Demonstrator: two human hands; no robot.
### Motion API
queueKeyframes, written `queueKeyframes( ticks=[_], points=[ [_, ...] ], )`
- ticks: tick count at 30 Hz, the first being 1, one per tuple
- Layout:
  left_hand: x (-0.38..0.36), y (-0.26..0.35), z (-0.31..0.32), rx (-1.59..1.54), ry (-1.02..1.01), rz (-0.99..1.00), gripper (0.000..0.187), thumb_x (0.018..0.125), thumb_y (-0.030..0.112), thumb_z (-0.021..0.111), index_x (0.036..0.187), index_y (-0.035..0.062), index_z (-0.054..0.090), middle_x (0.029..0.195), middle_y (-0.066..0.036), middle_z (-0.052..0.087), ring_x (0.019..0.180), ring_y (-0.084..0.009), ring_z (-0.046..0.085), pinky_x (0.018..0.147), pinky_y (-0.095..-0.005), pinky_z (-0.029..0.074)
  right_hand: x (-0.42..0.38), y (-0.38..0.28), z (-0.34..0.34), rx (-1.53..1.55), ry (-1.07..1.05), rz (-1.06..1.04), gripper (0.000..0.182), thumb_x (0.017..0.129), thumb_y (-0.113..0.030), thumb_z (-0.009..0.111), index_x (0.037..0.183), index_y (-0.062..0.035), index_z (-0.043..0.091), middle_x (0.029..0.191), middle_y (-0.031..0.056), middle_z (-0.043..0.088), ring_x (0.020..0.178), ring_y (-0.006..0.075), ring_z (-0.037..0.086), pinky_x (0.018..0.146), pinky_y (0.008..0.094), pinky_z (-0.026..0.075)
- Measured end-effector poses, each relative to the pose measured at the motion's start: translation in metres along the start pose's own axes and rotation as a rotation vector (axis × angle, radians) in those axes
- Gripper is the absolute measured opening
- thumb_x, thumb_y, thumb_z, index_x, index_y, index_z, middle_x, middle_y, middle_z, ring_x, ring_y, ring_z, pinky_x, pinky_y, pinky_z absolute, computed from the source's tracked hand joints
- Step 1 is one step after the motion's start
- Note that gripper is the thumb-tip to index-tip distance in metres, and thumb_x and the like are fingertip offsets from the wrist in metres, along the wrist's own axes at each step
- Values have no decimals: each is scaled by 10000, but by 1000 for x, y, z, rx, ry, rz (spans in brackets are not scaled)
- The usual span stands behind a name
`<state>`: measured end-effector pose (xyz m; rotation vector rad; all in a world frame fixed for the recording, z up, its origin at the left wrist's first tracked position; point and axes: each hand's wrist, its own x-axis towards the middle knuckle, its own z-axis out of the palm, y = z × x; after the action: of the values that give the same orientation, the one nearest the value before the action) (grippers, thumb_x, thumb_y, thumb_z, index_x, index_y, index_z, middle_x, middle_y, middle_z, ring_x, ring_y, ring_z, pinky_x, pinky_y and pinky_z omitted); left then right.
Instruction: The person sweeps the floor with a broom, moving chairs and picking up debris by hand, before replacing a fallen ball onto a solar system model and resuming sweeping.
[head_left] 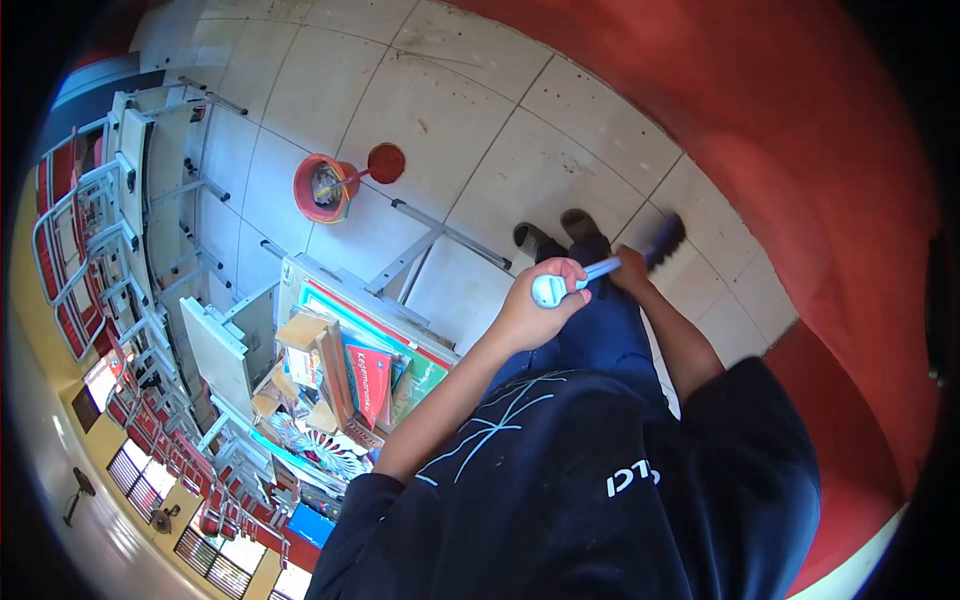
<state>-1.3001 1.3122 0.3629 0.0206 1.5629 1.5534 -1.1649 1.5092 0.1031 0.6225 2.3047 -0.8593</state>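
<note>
A broom (606,268) with a light-blue handle slants down away from my body, its dark bristled head (662,240) over the tiles and blurred. At the handle's rounded top end my left hand (540,303) is closed, fingers wrapped round it. Lower on the same handle, my right hand (630,272) grips closer to the head. Both of my feet, in dark sandals (578,224), show on the floor just beyond my hands.
Dusty white tiles (430,120) meet a red wall (720,110) on the right. A red bucket (308,190) with litter stands ahead, a round red thing (387,163) beside it. At left, a table holds books (368,385); stacked desks and chairs (110,230) lie beyond.
</note>
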Motion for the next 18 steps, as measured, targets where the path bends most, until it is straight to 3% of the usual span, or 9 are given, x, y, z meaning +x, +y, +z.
queueKeyframes(
  ticks=[1, 2, 3, 6, 9, 13, 16, 17, 18],
  points=[
    [-8, 7, -2, 103, 28, 146, 219, 800, 33, 698, 774, 65, 484, 939, -36, 612, 915, -132, 564, 827, -260, 441, 25, 2, 38, -6, 103, -150, 179, 746, -227, 668, 839, -81, 620, 920, 193, 651, 877, 367, 633, 745, 483, 503],
    [-18, 22, -10, 170, 104, 160, 196, 808, 6, 679, 774, 53, 493, 936, -49, 618, 935, -153, 576, 845, -271, 447, 32, -43, 37, 168, 209, -220, 202, 704, -218, 691, 835, -83, 618, 900, 175, 646, 874, 368, 625, 757, 473, 496],
    [-26, 38, -31, 222, 191, 173, 180, 819, -32, 650, 767, 45, 496, 937, -59, 616, 932, -155, 578, 857, -278, 448, 69, -56, 83, 127, 418, -400, 223, 648, -173, 707, 830, -87, 611, 866, 156, 636, 857, 371, 614, 746, 477, 485],
    [-40, 67, -57, 373, 307, 288, 213, 755, -48, 686, 744, 38, 492, 910, -79, 602, 928, -224, 588, 871, -334, 453, 115, -197, 57, 512, 413, -526, 189, 632, -83, 677, 786, -98, 568, 725, 134, 588, 741, 357, 584, 653, 447, 456],
    [-35, 58, -52, 730, 276, 458, 259, 646, -17, 746, 727, 44, 508, 897, -101, 585, 958, -343, 558, 910, -426, 434, 159, -262, 36, 724, 473, -713, 109, 710, -47, 633, 738, -74, 531, 695, 128, 552, 728, 348, 570, 649, 436, 447],
    [-62, 87, -54, 802, 322, 504, 286, 636, 4, 783, 683, 50, 505, 905, -83, 587, 983, -327, 568, 937, -442, 429, 159, -296, -23, 550, 298, -851, 98, 735, -71, 638, 808, -78, 572, 820, 174, 550, 798, 367, 564, 702, 424, 458],
    [-94, 117, -80, 667, 287, 477, 284, 673, 7, 779, 682, 55, 498, 912, -67, 591, 990, -296, 579, 941, -429, 430, 120, -289, -55, 310, 331, -729, 166, 709, -99, 683, 792, -57, 546, 767, 144, 581, 792, 351, 584, 672, 435, 462],
    [-98, 132, -84, 520, 298, 411, 269, 733, 3, 752, 686, 55, 492, 920, -55, 596, 997, -236, 586, 908, -378, 446, 106, -277, -63, 196, 333, -640, 175, 698, -101, 691, 803, -61, 557, 771, 143, 596, 793, 355, 591, 676, 437, 467],
    [-95, 136, -90, 410, 283, 389, 260, 746, -2, 740, 692, 55, 493, 922, -55, 597, 992, -221, 586, 890, -360, 450, 96, -260, -66, 165, 223, -562, 194, 692, -100, 690, 848, -63, 580, 789, 157, 631, 799, 372, 609, 694, 451, 483]
  ],
)
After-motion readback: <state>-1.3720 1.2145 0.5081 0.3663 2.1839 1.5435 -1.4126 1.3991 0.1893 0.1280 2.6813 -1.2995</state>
